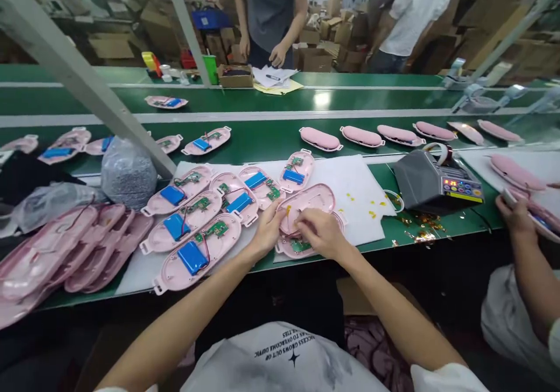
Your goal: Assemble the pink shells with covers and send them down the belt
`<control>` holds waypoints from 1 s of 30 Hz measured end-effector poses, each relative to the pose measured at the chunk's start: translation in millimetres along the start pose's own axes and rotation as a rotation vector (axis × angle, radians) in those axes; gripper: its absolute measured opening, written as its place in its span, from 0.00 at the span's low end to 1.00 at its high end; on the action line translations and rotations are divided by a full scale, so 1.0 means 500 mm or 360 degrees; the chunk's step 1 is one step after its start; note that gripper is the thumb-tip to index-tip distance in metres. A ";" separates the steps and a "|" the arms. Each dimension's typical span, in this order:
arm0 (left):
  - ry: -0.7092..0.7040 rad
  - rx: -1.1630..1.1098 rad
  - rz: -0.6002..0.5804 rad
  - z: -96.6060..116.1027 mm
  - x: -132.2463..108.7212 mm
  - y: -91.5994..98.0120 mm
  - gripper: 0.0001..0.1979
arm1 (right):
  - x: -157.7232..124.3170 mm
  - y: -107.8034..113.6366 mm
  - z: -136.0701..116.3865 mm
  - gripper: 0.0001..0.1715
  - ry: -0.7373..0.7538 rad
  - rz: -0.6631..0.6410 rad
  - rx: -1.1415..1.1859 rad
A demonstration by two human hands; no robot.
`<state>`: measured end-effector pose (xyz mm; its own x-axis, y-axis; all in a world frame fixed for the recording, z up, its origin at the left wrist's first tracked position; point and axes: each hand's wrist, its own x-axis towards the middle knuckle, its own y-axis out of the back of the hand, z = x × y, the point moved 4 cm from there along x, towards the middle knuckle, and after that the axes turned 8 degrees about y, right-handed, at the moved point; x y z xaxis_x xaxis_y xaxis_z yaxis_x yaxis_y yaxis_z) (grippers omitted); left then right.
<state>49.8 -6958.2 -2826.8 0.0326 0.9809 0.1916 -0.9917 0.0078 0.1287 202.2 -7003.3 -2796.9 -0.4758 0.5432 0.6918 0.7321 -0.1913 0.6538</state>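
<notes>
A pink oval shell [312, 198] is tilted up between my two hands, over another pink shell with a green circuit board [301, 245]. My left hand [268, 228] is closed on the shell's left edge, near a small yellow piece of tape [289, 210]. Inside the shell, my right hand [321, 231] has its fingers pressed together at the surface; what they pinch is too small to make out. Several open shells with blue batteries [192, 258] and green boards lie to the left on white foam sheet [350, 176].
Empty pink shells [48, 252] are stacked at the far left beside a bubble-wrap bundle [128, 173]. A grey tape dispenser [431, 182] stands right, with tape scraps before it. Closed pink units [321, 139] line the green belt. A neighbour's hand [516, 217] works far right.
</notes>
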 end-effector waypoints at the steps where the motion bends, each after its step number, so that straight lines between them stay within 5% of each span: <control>1: -0.0010 -0.0071 -0.0046 0.000 -0.001 -0.002 0.17 | -0.001 0.007 0.000 0.07 -0.0082 0.0012 0.0048; 4: -0.0019 -0.0241 -0.0141 0.002 -0.005 -0.005 0.16 | 0.007 0.010 -0.009 0.11 -0.0197 -0.0100 0.0082; 8: -0.0023 -0.0402 -0.0184 0.002 -0.008 -0.005 0.15 | 0.023 -0.011 -0.021 0.13 -0.0035 -0.0184 -0.0319; 18: 0.0351 -0.0649 -0.0406 -0.002 -0.025 -0.028 0.21 | 0.032 -0.023 0.032 0.18 -0.0016 0.0064 -0.0561; 30: 0.0372 -0.0660 -0.0424 -0.001 -0.027 -0.034 0.20 | 0.053 -0.064 0.026 0.23 -0.0213 0.0324 -0.0801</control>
<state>66.3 -6971.4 -2832.2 0.3075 0.9513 -0.0227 -0.9205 0.2914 -0.2603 172.4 -6971.9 -2803.4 -0.2593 0.5473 0.7957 0.4641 -0.6519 0.5997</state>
